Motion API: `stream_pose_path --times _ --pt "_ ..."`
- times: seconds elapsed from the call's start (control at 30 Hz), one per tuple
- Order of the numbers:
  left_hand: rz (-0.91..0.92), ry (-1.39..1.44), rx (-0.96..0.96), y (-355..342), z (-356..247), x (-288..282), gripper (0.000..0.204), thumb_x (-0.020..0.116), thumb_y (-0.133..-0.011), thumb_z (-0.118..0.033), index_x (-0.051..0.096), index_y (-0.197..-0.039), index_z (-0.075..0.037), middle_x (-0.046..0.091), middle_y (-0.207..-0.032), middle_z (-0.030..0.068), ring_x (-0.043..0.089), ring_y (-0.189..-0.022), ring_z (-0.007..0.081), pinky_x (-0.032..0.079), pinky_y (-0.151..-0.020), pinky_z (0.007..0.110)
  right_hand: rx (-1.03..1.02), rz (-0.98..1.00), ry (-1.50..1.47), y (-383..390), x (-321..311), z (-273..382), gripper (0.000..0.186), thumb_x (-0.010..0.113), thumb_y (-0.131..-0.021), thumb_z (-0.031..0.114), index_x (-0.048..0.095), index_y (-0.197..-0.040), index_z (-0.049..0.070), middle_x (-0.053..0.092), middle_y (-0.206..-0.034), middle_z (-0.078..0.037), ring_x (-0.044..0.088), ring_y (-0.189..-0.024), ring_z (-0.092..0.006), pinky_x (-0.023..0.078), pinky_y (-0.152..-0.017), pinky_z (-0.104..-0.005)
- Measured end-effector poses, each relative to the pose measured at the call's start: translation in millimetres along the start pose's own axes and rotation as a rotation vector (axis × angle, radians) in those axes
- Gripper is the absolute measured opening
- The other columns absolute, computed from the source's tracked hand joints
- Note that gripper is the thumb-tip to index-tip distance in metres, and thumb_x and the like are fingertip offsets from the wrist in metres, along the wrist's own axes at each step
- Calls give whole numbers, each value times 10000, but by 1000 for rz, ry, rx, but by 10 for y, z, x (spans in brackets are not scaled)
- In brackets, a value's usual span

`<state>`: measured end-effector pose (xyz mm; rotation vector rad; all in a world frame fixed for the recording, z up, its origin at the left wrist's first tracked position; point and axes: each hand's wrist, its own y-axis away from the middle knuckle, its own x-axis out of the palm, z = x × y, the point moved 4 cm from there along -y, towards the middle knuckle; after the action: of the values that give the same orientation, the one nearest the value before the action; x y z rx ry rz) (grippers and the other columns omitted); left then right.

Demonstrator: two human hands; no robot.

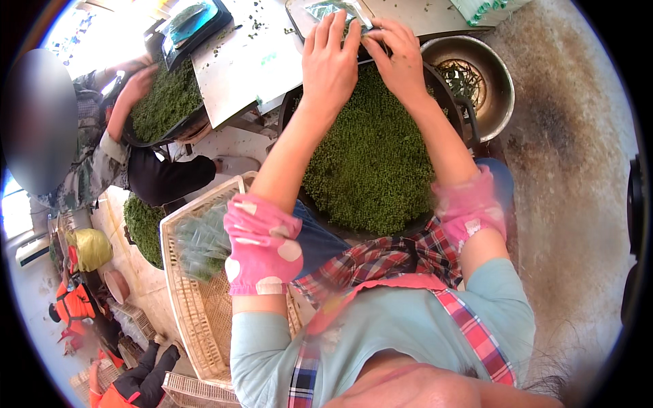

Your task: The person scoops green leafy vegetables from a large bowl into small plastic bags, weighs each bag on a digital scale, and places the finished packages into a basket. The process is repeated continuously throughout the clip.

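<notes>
Bag (325,10): while the left hand (330,66) leans over it, the right hand (401,64) curls beside it.
Fingers (336,30): bent, narrowly spaced; hold cannot be told.
Greens (371,156): heaped below.

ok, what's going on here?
The person's left hand and right hand are together at a clear bag on the table, beyond a big heap of greens. A metal bowl sits to the right, a basket to the left. A co-worker is at another green heap.
</notes>
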<state>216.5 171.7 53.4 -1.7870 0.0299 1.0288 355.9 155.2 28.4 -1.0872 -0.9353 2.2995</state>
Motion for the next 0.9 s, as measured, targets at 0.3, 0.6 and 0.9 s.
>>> stream_pose_path --times 0.3,0.6,0.9 --pt "236 548 -319 866 -345 -271 179 598 -861 -33 644 -1032 -5 658 -844 181 658 -735 368 542 -635 444 204 437 -291 822 -234 443 175 652 -890 182 659 -944 16 649 -1153 -103 559 -1158 -275 422 -991 -396" --pt "501 475 -304 1207 -297 -73 98 596 -835 -67 630 -760 -14 643 -721 198 653 -675 382 535 -623 480 -19 558 -42 1115 -128 497 143 632 -885 158 581 -885 25 583 -1238 -120 486 -1241 -310 343 -1042 -457" --pt "513 464 -472 1116 -138 -101 131 633 -828 -97 717 -909 -38 678 -806 175 664 -767 364 540 -696 442 -96 363 23 820 -85 342 160 654 -888 230 607 -845 83 600 -1230 -86 499 -1230 -286 317 -1041 -439"
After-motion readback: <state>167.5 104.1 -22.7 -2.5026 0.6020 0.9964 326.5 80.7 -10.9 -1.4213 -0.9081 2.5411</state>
